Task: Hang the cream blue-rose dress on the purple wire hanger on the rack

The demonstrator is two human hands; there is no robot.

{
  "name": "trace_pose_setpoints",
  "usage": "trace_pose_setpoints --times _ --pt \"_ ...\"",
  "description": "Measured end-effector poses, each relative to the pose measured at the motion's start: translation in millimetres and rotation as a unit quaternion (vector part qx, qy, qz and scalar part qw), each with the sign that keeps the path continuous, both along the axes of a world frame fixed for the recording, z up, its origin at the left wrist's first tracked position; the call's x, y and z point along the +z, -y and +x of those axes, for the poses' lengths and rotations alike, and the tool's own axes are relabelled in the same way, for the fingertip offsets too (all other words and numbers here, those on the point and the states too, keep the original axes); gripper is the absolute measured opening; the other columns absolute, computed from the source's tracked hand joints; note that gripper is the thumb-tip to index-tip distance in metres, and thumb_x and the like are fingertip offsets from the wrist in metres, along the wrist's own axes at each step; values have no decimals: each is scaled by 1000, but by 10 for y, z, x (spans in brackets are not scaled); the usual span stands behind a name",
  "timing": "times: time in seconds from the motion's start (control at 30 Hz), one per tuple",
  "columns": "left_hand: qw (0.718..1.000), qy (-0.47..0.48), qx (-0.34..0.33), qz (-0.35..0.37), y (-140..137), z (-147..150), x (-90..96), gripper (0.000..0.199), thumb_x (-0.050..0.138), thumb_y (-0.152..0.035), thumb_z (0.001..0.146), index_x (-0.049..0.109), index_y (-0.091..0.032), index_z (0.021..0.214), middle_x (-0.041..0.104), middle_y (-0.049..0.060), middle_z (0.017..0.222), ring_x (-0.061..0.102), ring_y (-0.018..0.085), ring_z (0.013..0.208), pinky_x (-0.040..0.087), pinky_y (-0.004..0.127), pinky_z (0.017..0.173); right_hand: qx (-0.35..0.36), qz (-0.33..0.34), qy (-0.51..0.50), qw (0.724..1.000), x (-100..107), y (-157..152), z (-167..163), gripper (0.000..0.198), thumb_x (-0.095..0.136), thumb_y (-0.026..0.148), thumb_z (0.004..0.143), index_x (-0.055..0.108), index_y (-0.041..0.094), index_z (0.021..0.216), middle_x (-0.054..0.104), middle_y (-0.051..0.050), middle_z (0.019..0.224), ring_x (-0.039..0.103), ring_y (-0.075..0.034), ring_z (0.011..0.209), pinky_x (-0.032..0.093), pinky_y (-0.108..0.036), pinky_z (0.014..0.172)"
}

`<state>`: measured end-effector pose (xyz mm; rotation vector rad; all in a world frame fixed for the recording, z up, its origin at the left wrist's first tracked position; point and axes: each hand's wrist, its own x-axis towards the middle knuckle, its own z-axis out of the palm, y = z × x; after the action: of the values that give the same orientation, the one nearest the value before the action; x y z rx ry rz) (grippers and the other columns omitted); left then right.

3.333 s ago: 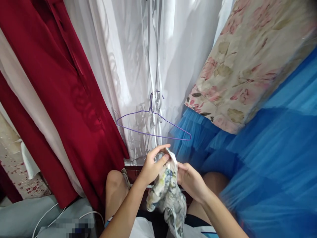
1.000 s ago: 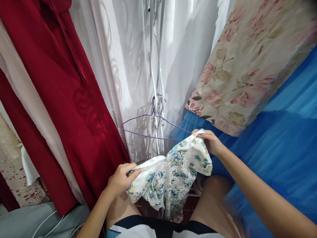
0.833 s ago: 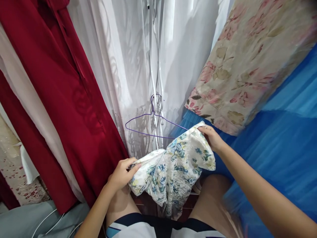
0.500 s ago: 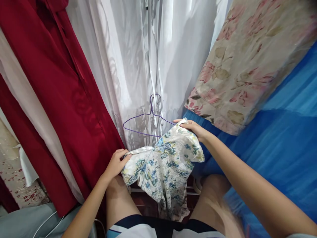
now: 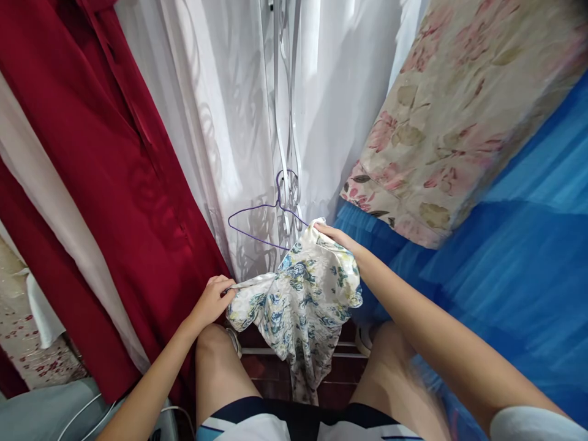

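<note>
A white blouse (image 5: 303,294) with blue and yellow flowers hangs between my hands, above the floor and between my knees. My left hand (image 5: 215,299) pinches its left shoulder edge. My right hand (image 5: 337,239) grips the other shoulder, higher up, with the fingertips partly hidden by the cloth. A purple hanger (image 5: 254,208) hangs by its hook from a white metal rack (image 5: 281,122). The hanger's right arm runs behind or into the blouse's right shoulder; its left arm is bare.
Dark red cloth (image 5: 124,177) hangs at left and white curtains (image 5: 229,110) behind the rack. A pink-flowered garment (image 5: 441,135) and blue tulle (image 5: 519,269) hang at right. White cords (image 5: 87,413) lie on a grey surface at lower left.
My right hand has moved left and slightly inward, carrying the blouse's right shoulder further along the hanger's arm. The blouse has shifted left; my left hand has barely moved.
</note>
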<state>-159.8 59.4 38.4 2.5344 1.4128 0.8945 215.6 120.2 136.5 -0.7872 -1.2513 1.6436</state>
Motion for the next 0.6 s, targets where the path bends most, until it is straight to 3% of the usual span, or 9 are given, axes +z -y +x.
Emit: trace_pose_setpoints --times 0.13,0.23,0.33,0.5,0.6 --pt "994 -97 11 49 -96 -43 124 21 46 -24 92 66 -22 87 62 4 88 55 22 95 33 42 100 34 -62 -1 997 62 93 35 24 68 44 83 66 22 76 73 -3 68 69 -22 60 55 -35 66" --pt "990 -121 45 58 -327 -104 248 23 45 -25 92 68 -24 91 65 6 92 56 24 100 34 42 99 41 -74 -4 996 109 130 95 19 69 40 82 67 22 78 73 -2 69 70 -23 64 56 -35 70" --pt "987 -102 107 61 -650 -169 390 26 43 -23 92 69 -24 98 68 8 95 58 26 102 38 40 93 55 -68 -10 996 160 178 103 14 69 36 83 68 21 84 75 -3 75 72 -24 69 56 -35 74" --pt "974 -37 205 85 -1087 -159 740 43 33 -21 96 58 -19 130 68 16 108 61 31 101 41 39 84 76 -146 -12 986 231 285 76 25 62 40 88 70 17 97 78 -8 91 74 -27 82 57 -38 83" --pt "966 28 231 114 -1203 -24 1003 40 33 -24 97 60 -24 126 63 13 127 59 31 107 41 37 82 73 -159 -15 984 252 317 83 28 61 40 88 70 16 100 79 -8 92 75 -26 83 57 -37 82"
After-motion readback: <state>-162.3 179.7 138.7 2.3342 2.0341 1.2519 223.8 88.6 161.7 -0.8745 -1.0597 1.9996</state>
